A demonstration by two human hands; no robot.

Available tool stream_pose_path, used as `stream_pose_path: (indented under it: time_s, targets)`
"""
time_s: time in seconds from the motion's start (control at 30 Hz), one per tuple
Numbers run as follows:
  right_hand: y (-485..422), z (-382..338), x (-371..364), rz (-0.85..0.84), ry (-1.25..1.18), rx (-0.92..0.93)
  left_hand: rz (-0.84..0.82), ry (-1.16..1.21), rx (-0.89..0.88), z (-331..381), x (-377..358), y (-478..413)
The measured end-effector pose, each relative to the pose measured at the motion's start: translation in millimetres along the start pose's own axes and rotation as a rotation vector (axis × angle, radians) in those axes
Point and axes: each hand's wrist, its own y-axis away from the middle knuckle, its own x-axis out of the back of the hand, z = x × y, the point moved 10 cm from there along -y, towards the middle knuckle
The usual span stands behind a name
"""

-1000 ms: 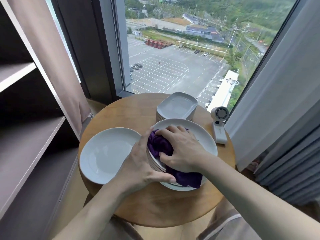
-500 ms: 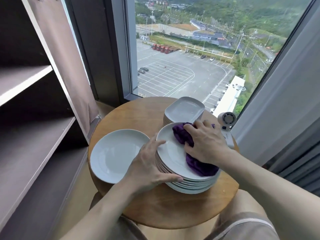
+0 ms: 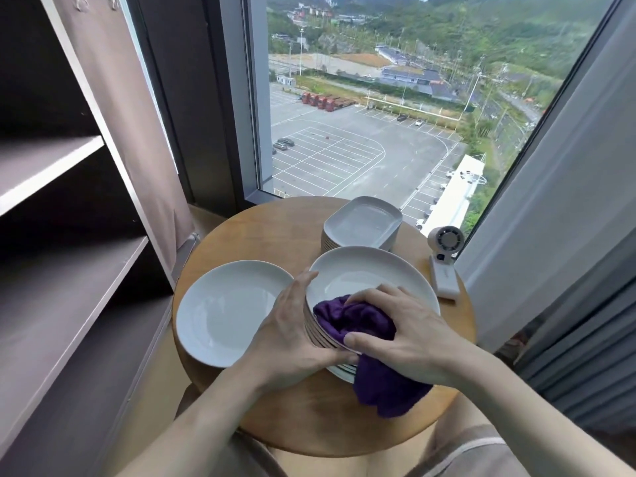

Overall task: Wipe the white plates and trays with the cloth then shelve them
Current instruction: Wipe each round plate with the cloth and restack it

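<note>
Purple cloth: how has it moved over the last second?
The right hand swept the purple cloth to the far right of the top round white plate, then back to its near rim, where it drapes over. The left hand still grips the left side of the plate stack; the single white plate and rectangular white trays stayed.

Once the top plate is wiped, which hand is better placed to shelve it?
Likely the left hand: it grips the plate stack on the shelf side; the right hand holds the cloth.

Purple cloth (image 3: 358, 320), white plates (image 3: 364, 273), tan table (image 3: 268, 232).
</note>
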Motion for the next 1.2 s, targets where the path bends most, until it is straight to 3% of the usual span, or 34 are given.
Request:
stream_pose_path:
  time_s: [0.17,0.3,0.43,0.7,0.83,1.03,1.2]
  targets:
    - [14.7,-3.4,-7.9,-0.138,0.039,0.075,0.014,0.024,0.027,-0.2,1.8,-0.6]
    - [18.1,0.9,-3.9,-0.129,0.178,0.129,0.007,0.053,0.020,1.1,1.6,-0.9]
    - [28.4,4.9,5.9,-0.004,0.136,0.198,-0.012,0.054,0.022,-0.8,-0.7,1.0]
    - [59.3,15.4,29.6,0.414,-0.100,0.294,-0.017,-0.117,-0.079,7.5,-5.3,1.1]
    - [70.2,24.3,31.4,0.499,-0.219,0.308,0.005,-0.105,-0.079,7.6,-6.0,2.7]
    - [75.2,38.1,32.8,0.601,-0.371,0.262,0.040,0.091,-0.022,3.7,-3.5,5.6]
    - [85.0,39.9,34.5,0.744,-0.367,0.270,0.036,0.127,-0.022,7.1,-3.5,4.8]
